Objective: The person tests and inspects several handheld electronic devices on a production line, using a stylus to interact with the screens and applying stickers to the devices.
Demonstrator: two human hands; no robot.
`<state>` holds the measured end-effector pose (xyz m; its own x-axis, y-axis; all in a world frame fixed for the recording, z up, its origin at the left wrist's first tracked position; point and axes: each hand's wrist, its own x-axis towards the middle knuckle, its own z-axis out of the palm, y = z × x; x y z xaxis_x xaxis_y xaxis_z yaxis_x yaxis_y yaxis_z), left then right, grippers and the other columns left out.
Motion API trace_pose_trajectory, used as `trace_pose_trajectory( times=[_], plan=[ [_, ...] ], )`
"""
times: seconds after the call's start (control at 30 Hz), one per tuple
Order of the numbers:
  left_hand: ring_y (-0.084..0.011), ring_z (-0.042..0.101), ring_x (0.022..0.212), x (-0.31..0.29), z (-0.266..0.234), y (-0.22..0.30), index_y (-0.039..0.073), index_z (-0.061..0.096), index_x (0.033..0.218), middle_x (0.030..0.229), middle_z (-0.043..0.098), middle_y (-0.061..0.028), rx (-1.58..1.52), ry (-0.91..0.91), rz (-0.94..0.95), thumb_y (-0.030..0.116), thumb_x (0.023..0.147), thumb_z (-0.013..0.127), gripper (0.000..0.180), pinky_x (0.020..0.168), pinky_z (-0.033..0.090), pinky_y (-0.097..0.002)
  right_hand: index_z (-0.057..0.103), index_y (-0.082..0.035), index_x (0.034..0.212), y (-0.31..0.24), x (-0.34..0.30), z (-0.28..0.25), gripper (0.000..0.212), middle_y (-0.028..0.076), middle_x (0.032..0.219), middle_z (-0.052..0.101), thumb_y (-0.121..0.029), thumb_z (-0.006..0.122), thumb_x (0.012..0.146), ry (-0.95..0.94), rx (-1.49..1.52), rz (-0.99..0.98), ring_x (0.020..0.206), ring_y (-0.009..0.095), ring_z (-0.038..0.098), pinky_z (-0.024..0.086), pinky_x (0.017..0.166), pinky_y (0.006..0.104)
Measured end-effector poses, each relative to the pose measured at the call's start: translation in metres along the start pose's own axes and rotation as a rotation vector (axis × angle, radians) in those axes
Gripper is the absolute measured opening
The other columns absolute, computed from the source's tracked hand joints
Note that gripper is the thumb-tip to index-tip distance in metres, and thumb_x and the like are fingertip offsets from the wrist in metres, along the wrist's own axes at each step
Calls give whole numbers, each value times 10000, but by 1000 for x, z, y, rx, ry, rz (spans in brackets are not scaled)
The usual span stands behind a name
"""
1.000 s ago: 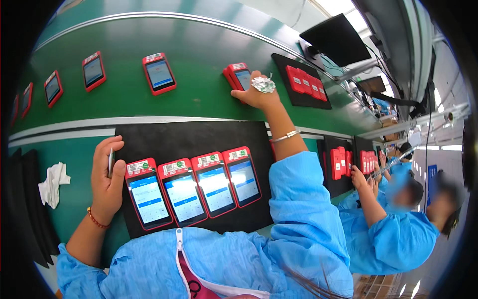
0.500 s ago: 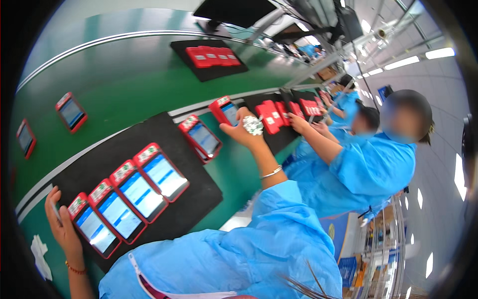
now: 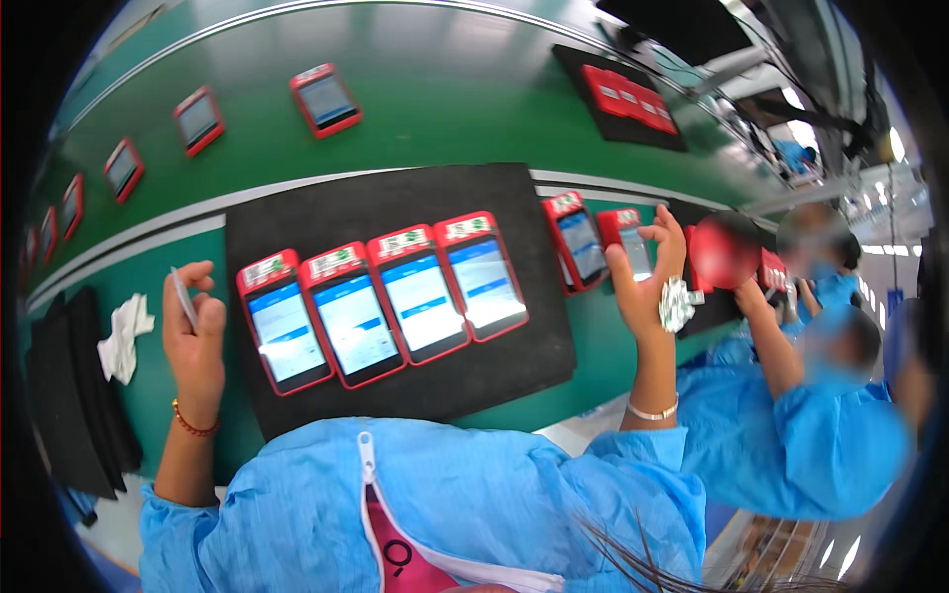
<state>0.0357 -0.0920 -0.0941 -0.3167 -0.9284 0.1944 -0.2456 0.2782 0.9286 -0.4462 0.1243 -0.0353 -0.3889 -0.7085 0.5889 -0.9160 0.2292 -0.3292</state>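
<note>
My left hand [image 3: 196,341] is raised beside the left edge of a black mat [image 3: 395,193]. Its bent fingers hold a thin, pale, pen-like stick [image 3: 184,297]. Four red-framed handheld terminals stand in a row on the mat, screens lit; the leftmost terminal [image 3: 285,331] is nearest that hand and the rightmost terminal [image 3: 484,277] is farthest. Beyond the mat's right edge, my right hand [image 3: 649,272] has its thumb and fingers apart in front of a red terminal [image 3: 629,242]; whether they touch is unclear. White patterned material [image 3: 678,303] lies against this hand's back.
Another red terminal [image 3: 576,240] lies right of the mat. More terminals, including one terminal [image 3: 326,100], line the green surface beyond the rail [image 3: 395,170]. Crumpled white tissue [image 3: 126,337] and dark folded mats [image 3: 74,385] are at left. A co-worker's sleeve [image 3: 791,435] is close at right.
The view has turned, so the mat and terminals sit more level, and more terminals show at far left. My left hand still grips the stick; my right hand's fingers point more upward.
</note>
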Motion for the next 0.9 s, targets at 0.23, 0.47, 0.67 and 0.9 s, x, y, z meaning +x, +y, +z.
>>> trace_pose_trajectory(
  times=[0.23, 0.47, 0.67, 0.9],
  plan=[
    [-328, 508, 1336, -39, 5, 68, 6, 432, 1499, 1461, 467, -180, 411, -267, 190, 531, 662, 932, 1108, 1045, 478, -395, 384, -100, 1570, -100, 8, 31, 1232, 278, 1685, 163, -673, 892, 604, -655, 325, -317, 1523, 487, 269, 317, 1198, 550],
    [-385, 566, 1312, -44, 35, 94, 78, 314, 1586, 1566, 375, -243, 694, -283, 218, 514, 585, 963, 1270, 916, 590, -410, 379, -184, 1580, -133, -14, 52, 1224, 282, 1678, 159, -527, 963, 561, -584, 268, -286, 1523, 554, 164, 276, 1194, 632],
    [-347, 648, 1178, -36, 44, 92, 97, 416, 1511, 1513, 416, -233, 722, -211, 219, 470, 597, 968, 1132, 822, 617, -383, 418, -188, 1563, -132, -14, 49, 1201, 275, 1683, 157, -500, 974, 545, -564, 293, -262, 1527, 539, 176, 287, 1193, 616],
    [-342, 643, 1187, -37, 46, 94, 92, 459, 1467, 1503, 427, -218, 726, -198, 202, 466, 619, 957, 1052, 839, 609, -390, 456, -136, 1520, -136, -13, 49, 1158, 266, 1684, 166, -503, 964, 547, -546, 226, -266, 1532, 497, 214, 302, 1202, 589]
  ],
)
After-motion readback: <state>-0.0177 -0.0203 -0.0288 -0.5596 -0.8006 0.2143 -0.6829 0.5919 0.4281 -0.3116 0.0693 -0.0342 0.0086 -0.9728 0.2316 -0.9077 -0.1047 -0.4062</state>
